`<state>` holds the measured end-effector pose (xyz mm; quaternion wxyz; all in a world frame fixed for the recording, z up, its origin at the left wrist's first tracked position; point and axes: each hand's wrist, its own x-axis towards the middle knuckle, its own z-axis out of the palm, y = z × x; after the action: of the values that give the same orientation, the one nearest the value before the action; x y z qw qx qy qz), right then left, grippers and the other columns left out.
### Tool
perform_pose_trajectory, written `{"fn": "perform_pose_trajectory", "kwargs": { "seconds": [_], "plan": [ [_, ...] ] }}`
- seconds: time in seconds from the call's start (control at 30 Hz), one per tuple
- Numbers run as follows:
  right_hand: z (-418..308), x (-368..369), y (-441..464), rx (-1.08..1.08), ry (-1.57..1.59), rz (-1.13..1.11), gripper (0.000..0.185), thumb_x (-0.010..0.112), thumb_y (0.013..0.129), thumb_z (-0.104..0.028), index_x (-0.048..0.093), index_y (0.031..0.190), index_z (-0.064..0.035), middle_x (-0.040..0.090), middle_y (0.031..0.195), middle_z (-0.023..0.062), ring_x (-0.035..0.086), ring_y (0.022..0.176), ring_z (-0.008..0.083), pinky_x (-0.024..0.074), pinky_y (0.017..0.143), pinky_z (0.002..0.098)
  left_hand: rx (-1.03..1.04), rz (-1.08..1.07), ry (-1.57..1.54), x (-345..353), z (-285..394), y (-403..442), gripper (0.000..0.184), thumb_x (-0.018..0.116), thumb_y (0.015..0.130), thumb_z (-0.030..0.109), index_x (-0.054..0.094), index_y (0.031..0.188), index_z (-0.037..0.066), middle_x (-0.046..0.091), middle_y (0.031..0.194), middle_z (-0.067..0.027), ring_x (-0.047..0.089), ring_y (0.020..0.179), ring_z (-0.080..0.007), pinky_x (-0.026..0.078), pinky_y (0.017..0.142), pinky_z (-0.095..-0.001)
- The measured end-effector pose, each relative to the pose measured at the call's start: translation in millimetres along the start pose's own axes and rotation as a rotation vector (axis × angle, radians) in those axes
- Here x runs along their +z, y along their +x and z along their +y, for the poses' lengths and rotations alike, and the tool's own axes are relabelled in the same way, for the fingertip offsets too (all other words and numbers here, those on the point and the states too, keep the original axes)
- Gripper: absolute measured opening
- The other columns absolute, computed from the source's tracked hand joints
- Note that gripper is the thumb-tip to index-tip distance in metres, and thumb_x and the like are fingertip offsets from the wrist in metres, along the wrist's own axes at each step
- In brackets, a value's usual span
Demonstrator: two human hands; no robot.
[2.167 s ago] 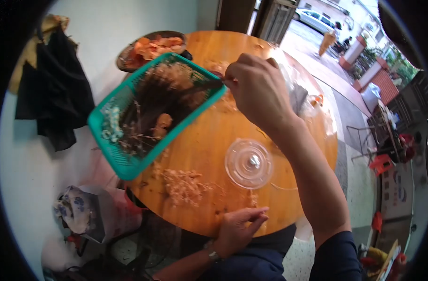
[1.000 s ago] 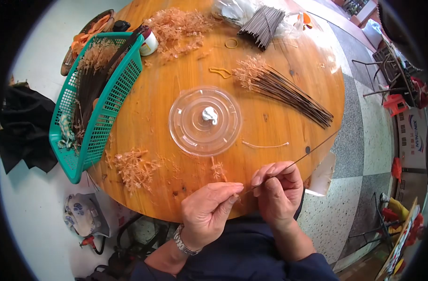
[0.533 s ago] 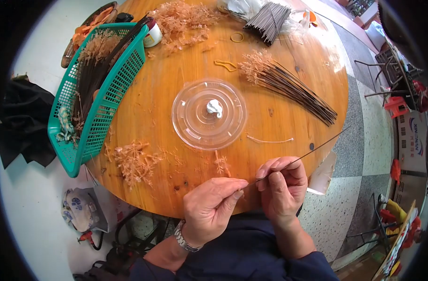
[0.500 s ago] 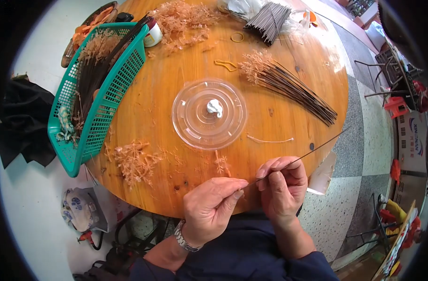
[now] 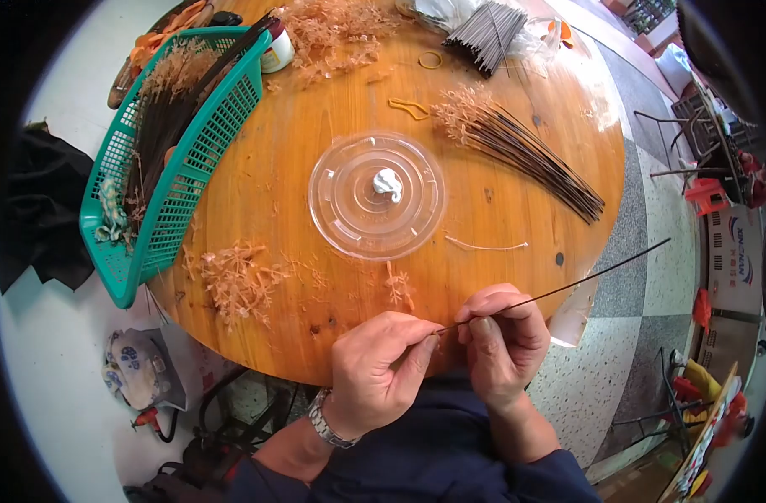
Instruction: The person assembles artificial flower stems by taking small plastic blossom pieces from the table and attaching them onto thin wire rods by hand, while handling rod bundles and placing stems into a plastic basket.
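A thin dark stem [image 5: 580, 282] runs from the fingertips of my left hand [image 5: 383, 360] through those of my right hand [image 5: 504, 344] and sticks out to the upper right. Both hands are closed in a pinch on it at the table's near edge. Just beyond them lies a small orange sprig [image 5: 397, 287]. A clear plastic lid [image 5: 341, 214] with a white blob [image 5: 387, 185] at its centre sits farther back. Loose orange sprigs [image 5: 236, 281] form a pile to the left, and a bundle of orange-tipped dark stems [image 5: 534, 155] lies at the right.
A green basket [image 5: 203, 159] full of stems stands on the left. At the back are more orange sprigs [image 5: 337, 38], a white jar [image 5: 278, 52], grey sticks [image 5: 488, 35] and plastic bags. Yellow rubber bands [image 5: 409, 108] and a thin white strand [image 5: 488, 246] lie on the table [image 5: 316, 151].
Earlier my right hand was raised over the basket side; now both hands pinch a stem near me. Since half a second ago, the stem's free end has swung slightly lower and right.
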<state>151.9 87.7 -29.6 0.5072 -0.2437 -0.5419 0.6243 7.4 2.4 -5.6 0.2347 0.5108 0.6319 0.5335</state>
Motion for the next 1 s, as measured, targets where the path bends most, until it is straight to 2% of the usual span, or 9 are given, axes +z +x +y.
{"fn": "perform_pose_trajectory", "kwargs": {
  "seconds": [0.47,0.57,0.67,0.77,0.8,0.83,0.9,0.93,1.0],
  "plan": [
    [-6,6,7,-0.098,-0.272,-0.096,0.011,0.066,0.092,0.015,0.068,0.099,0.0074,0.072,0.093,0.0145,0.067,0.077,0.0162,0.0551,0.070,0.0270,0.013,0.012,-0.002,0,-4,-1,0.008,0.073,0.093,-0.006,0.075,0.099,-0.003,0.074,0.086,-0.0117,0.073,0.075,-0.0215,0.057,0.067,-0.0297],
    [-8,8,9,-0.077,-0.268,-0.108,0.010,0.068,0.092,0.014,0.069,0.100,0.0072,0.072,0.093,0.0139,0.067,0.074,0.0159,0.0548,0.068,0.0267,0.003,0.006,0.009,-2,-3,-1,0.007,0.071,0.093,-0.007,0.075,0.098,-0.004,0.073,0.085,-0.0118,0.073,0.075,-0.0212,0.057,0.067,-0.0295],
    [-16,11,6,0.096,-0.211,-0.084,0.010,0.071,0.091,0.012,0.070,0.100,0.0066,0.072,0.092,0.0131,0.068,0.076,0.0159,0.0548,0.069,0.0264,-0.017,0.065,-0.049,1,-2,-3,0.005,0.071,0.094,-0.006,0.075,0.097,-0.004,0.073,0.085,-0.0119,0.073,0.075,-0.0202,0.057,0.067,-0.0294],
    [-24,-1,8,0.038,-0.431,-0.036,0.012,0.076,0.089,0.009,0.071,0.099,0.0044,0.073,0.094,0.0128,0.068,0.078,0.0165,0.0543,0.071,0.0256,-0.035,0.039,-0.071,-1,2,1,0.005,0.071,0.094,-0.005,0.075,0.096,-0.005,0.074,0.085,-0.0119,0.073,0.074,-0.0188,0.056,0.067,-0.0287],
    [-28,-15,9,-0.129,-0.646,-0.026,0.019,0.080,0.085,0.006,0.071,0.101,0.0020,0.070,0.088,0.0115,0.066,0.073,0.0163,0.0519,0.067,0.0260,-0.059,0.030,-0.081,0,2,0,0.004,0.071,0.094,-0.004,0.076,0.096,-0.005,0.074,0.085,-0.0116,0.073,0.074,-0.0178,0.056,0.066,-0.0279],
    [-35,-19,5,-0.186,-0.652,0.104,0.023,0.085,0.083,0.000,0.072,0.103,-0.0003,0.066,0.086,0.0090,0.061,0.070,0.0190,0.0483,0.063,0.0292,-0.067,0.022,-0.090,-1,3,-1,0.004,0.071,0.094,-0.004,0.076,0.095,-0.005,0.074,0.085,-0.0115,0.073,0.074,-0.0176,0.056,0.066,-0.0278],
    [-55,-32,19,-0.579,-0.942,0.059,0.028,0.087,0.084,-0.011,0.074,0.107,-0.0052,0.064,0.094,0.0063,0.058,0.077,0.0212,0.0457,0.067,0.0347,-0.086,0.002,-0.104,-3,6,-2,0.005,0.071,0.094,-0.002,0.076,0.095,-0.004,0.074,0.085,-0.0113,0.073,0.074,-0.0172,0.056,0.066,-0.0276],
    [-72,-32,25,-0.653,-1.197,-0.045,0.023,0.083,0.083,-0.016,0.077,0.105,-0.0141,0.064,0.109,0.0038,0.057,0.089,0.0231,0.0428,0.082,0.0401,-0.076,0.001,-0.100,-3,4,-3,0.005,0.072,0.095,-0.001,0.076,0.095,-0.004,0.073,0.084,-0.0110,0.073,0.074,-0.0168,0.056,0.065,-0.0271],
    [-87,-28,42,-0.729,-1.440,-0.209,0.023,0.079,0.079,-0.016,0.079,0.102,-0.0192,0.064,0.114,0.0017,0.057,0.093,0.0219,0.0388,0.089,0.0418,-0.049,0.008,-0.096,-3,4,-3,0.005,0.072,0.095,-0.001,0.076,0.093,-0.004,0.073,0.084,-0.0111,0.073,0.073,-0.0167,0.055,0.065,-0.0267]
  ]
}}
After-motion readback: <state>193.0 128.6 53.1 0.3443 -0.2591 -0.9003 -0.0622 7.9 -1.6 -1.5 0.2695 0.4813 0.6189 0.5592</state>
